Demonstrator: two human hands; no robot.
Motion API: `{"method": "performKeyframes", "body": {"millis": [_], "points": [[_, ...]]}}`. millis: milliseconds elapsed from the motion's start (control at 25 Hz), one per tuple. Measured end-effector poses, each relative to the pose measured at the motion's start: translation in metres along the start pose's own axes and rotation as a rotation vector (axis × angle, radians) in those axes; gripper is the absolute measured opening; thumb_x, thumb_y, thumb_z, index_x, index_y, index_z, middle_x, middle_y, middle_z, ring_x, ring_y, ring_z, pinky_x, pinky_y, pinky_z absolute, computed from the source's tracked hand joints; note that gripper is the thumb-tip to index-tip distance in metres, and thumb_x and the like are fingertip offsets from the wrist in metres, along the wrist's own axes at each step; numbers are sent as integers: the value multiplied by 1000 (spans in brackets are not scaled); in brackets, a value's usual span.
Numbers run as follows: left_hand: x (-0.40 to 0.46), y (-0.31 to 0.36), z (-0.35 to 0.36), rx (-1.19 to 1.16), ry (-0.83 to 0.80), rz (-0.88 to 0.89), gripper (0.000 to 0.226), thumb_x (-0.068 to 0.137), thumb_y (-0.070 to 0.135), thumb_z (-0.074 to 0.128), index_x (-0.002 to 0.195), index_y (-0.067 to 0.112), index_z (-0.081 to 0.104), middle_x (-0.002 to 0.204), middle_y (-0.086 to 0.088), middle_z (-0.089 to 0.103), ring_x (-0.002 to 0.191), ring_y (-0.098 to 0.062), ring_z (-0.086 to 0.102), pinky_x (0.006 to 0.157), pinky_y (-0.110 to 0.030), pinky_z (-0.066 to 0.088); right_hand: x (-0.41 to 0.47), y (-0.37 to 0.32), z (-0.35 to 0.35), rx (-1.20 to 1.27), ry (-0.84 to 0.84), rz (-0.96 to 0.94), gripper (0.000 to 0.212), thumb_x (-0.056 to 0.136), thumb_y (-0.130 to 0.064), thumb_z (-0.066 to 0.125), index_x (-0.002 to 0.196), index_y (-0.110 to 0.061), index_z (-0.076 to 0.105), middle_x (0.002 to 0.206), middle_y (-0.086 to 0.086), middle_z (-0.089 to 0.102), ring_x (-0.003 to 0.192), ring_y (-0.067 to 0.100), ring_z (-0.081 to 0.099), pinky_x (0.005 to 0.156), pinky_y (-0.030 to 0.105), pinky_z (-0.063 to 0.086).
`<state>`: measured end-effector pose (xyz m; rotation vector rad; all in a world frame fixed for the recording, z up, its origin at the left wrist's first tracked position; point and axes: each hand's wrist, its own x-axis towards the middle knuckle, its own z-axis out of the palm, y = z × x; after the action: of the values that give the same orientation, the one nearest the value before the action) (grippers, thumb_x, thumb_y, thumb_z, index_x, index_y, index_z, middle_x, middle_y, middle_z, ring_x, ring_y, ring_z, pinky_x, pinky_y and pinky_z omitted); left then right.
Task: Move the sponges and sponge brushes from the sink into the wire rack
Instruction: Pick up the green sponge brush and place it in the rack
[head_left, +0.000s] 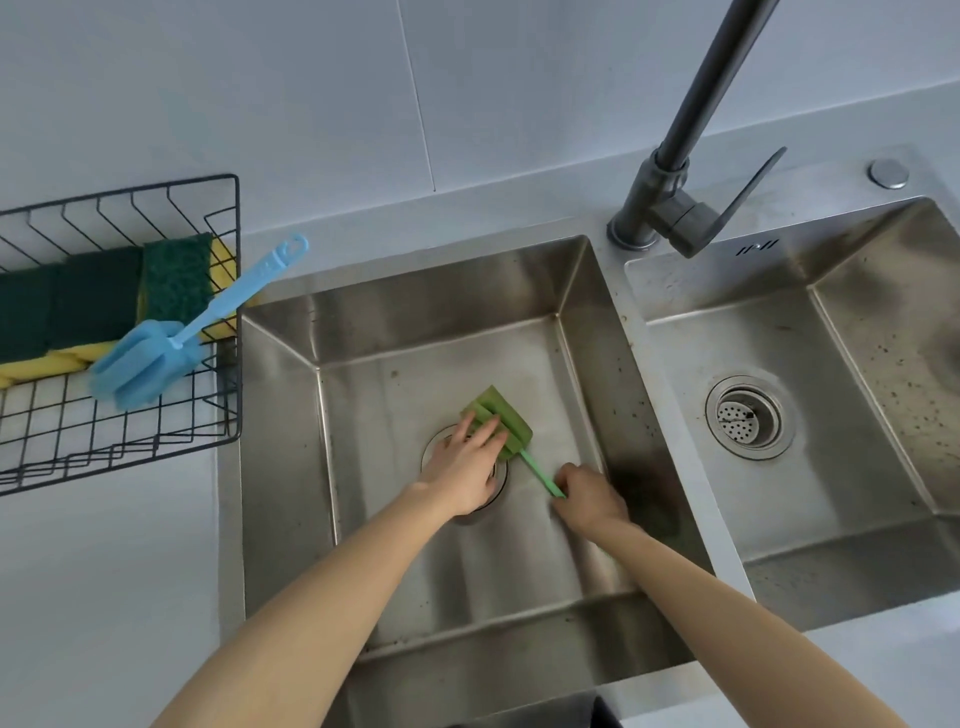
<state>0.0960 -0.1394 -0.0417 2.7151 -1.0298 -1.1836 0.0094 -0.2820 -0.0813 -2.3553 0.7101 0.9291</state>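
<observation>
Double stainless-steel sink (291, 467), taken as the landmark. Wire rack (228, 332): on the counter just beside the sink's left rim, holding a row of green-topped yellow sponges (104, 296). Dark faucet (670, 197): behind the sink, at the divider between its two basins. Blue sponge brush (156, 358): lying in the rack across the sponges, its handle passing over the rack edge nearest the sink. Left hand (462, 478): in the sink's left basin, over the drain, fingers spread and pressing on the foam head of the green sponge brush (506, 421). Right hand (589, 496): in the same basin, closed around the end of that brush's thin green handle on the basin floor.
</observation>
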Motion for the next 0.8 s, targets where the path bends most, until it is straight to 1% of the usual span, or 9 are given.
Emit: {"method": "performKeyframes", "body": {"millis": [200,280,360,400,480,560,640,720,800], "points": [[1,-6,2,-2,15,3,65,91,18,45,146,17,11,159,2,0,146,-25,-4,116,-44,21,-3,-1,2,59,54,-36,25,90,-13,49,114,-7,54,120,14,53,108,31,55,87,36,47],[-2,-7,1,-14,34,-11,66,91,18,44,147,17,9,159,2,-1,146,-26,-3,115,-43,21,-7,1,-1,145,94,-82,21,88,-13,52,107,-6,56,114,14,55,100,30,56,82,35,47],[-7,-10,-2,-15,59,-20,68,90,19,45,147,17,7,159,1,-1,146,-27,-2,115,-43,20,-14,1,-8,216,143,-138,10,85,-13,55,93,-8,56,100,11,55,87,25,54,72,32,43],[-10,-12,-3,-4,81,-19,69,90,19,46,147,18,7,159,1,-1,146,-27,-2,116,-43,18,-17,0,-12,223,156,-175,6,84,-14,55,89,-10,54,94,7,53,82,22,52,67,29,40],[-17,-16,-7,29,150,-6,71,89,20,48,147,19,7,159,2,2,146,-27,-4,117,-45,14,-26,-3,-19,211,161,-270,8,83,-14,57,88,-7,57,87,2,50,78,20,50,64,26,36],[-25,-20,-12,72,238,3,72,88,21,50,146,19,8,158,1,5,146,-27,-4,118,-48,10,-33,-8,-25,232,174,-343,15,83,-13,58,92,-1,60,85,2,51,76,20,50,64,26,36],[-34,-22,-18,115,309,8,74,87,23,53,146,19,9,158,0,9,146,-27,-3,118,-50,7,-43,-15,-31,254,180,-399,16,83,-12,58,93,1,61,81,4,53,73,19,49,61,25,35],[-43,-24,-24,141,346,13,76,86,27,55,147,19,10,157,-2,12,146,-28,-2,118,-51,5,-52,-20,-38,256,156,-448,14,83,-13,57,91,-3,62,75,2,53,67,18,47,55,23,33],[-54,-26,-30,136,382,13,75,86,30,56,146,20,13,157,-2,15,146,-27,0,117,-50,5,-62,-26,-44,235,150,-490,10,84,-16,56,87,-8,62,67,-4,50,61,15,45,52,19,32]]}}
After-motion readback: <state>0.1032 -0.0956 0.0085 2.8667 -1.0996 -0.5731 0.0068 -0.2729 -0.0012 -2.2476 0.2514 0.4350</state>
